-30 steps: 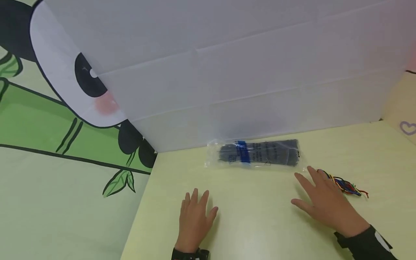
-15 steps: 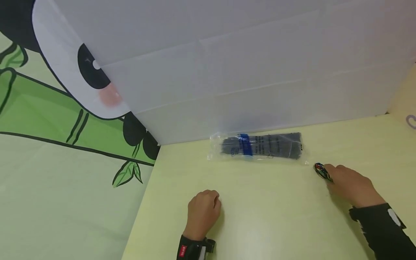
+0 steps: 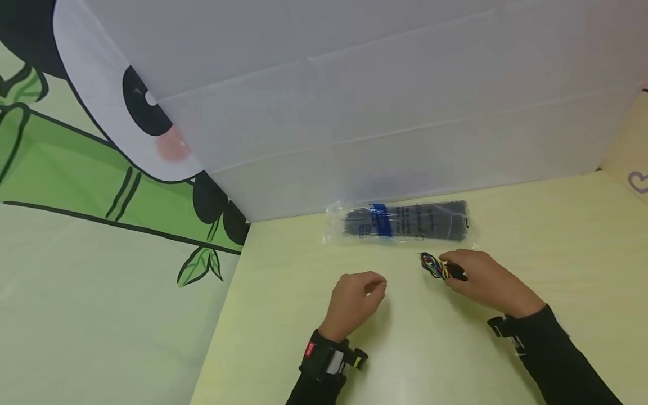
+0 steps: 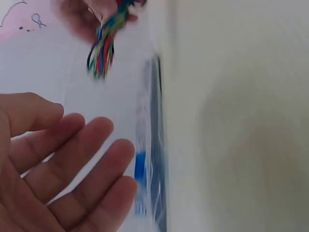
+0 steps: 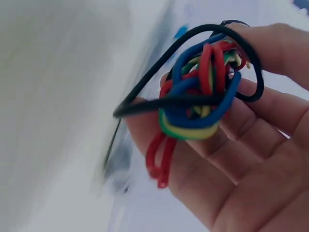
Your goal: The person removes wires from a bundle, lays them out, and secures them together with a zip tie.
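Note:
My right hand (image 3: pixel 488 284) pinches a bundle of coloured wires (image 3: pixel 432 265) between thumb and fingers, above the table and right of centre. Red, blue, yellow, green and black strands loop together in the wire bundle (image 5: pixel 198 96) in the right wrist view. To its left, my left hand (image 3: pixel 354 301) hovers with fingers loosely bent and holds nothing. The left wrist view has the fingers (image 4: pixel 91 169) of that hand relaxed, below the wires. Behind both hands lies a clear plastic bag (image 3: pixel 420 222) of thin dark strips with a blue band.
The pale yellow table (image 3: pixel 273 332) meets a white wall sheet (image 3: pixel 395 112) just behind the bag. On the left, the table's edge runs beside a wall covering with a green cartoon print (image 3: pixel 76 163). A beige side panel (image 3: pixel 630 146) stands at the right.
My right hand has gathered up the wires from the right side of the table and carried them left. My left hand has moved right, its spread fingers now bent.

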Action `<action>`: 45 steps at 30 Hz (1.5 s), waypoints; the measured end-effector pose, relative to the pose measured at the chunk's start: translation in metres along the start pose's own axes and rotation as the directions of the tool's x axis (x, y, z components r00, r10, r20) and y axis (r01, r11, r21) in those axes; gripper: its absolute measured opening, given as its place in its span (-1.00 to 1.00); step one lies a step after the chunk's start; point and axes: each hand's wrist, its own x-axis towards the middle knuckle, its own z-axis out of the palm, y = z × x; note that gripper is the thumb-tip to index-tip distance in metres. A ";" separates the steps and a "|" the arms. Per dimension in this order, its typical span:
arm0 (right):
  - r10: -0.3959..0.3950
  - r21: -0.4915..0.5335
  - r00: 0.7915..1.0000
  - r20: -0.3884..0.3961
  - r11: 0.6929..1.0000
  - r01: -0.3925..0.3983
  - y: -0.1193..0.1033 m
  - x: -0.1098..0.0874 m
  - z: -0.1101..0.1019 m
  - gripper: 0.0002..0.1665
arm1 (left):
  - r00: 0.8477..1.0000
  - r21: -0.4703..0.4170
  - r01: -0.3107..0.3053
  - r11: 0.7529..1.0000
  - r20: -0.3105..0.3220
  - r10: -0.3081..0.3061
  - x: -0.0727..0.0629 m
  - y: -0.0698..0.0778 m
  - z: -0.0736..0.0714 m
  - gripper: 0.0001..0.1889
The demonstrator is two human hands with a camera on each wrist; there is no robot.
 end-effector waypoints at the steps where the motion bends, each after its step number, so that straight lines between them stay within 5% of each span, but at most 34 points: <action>1: -0.014 0.009 1.000 0.004 1.000 0.014 -0.004 0.003 0.002 -0.52 | 1.000 -0.063 0.008 0.998 0.011 -0.007 0.006 0.003 0.006 -0.80; 5: -0.065 0.000 0.998 0.015 0.998 0.065 -0.016 0.012 0.011 -0.54 | 0.997 -0.239 0.072 0.968 0.030 -0.067 0.021 0.012 0.025 -0.68; 12: -0.155 0.010 0.988 0.009 0.988 0.155 -0.021 0.019 0.024 -0.58 | 0.979 -0.234 0.195 0.952 -0.004 -0.202 0.031 0.005 0.036 -0.74; 20: -0.142 0.035 0.990 0.012 0.989 0.142 -0.017 0.022 0.032 -0.61 | 0.957 -0.281 0.286 0.916 0.028 -0.290 0.029 -0.001 0.042 -0.92; 26: -0.091 0.096 0.996 0.025 0.991 0.088 -0.014 0.022 0.032 -0.60 | 0.969 -0.374 0.236 0.897 0.021 -0.246 0.030 -0.007 0.033 -0.94; 31: -0.084 0.086 0.996 0.029 0.993 0.081 -0.008 0.018 0.028 -0.60 | 0.985 -0.364 0.163 0.917 0.118 -0.128 0.033 -0.016 0.021 -0.95; 35: -0.113 0.066 0.993 0.025 0.992 0.111 -0.003 0.017 0.028 -0.66 | 0.979 -0.356 0.141 0.924 0.191 -0.075 0.035 -0.020 0.016 -0.93; 37: -0.134 0.058 0.991 0.025 0.990 0.132 -0.002 0.018 0.029 -0.69 | 0.973 -0.391 0.174 0.904 0.210 -0.097 0.035 -0.021 0.017 -0.92; 42: -0.152 0.064 0.988 0.012 0.987 0.151 -0.006 0.023 0.036 -0.81 | 0.954 -0.528 0.288 0.799 0.228 -0.194 0.035 -0.018 0.023 -0.76; 45: -0.157 0.040 0.987 -0.019 0.987 0.158 -0.007 0.023 0.040 -0.72 | 0.953 -0.524 0.297 0.798 0.212 -0.216 0.035 -0.017 0.024 -0.73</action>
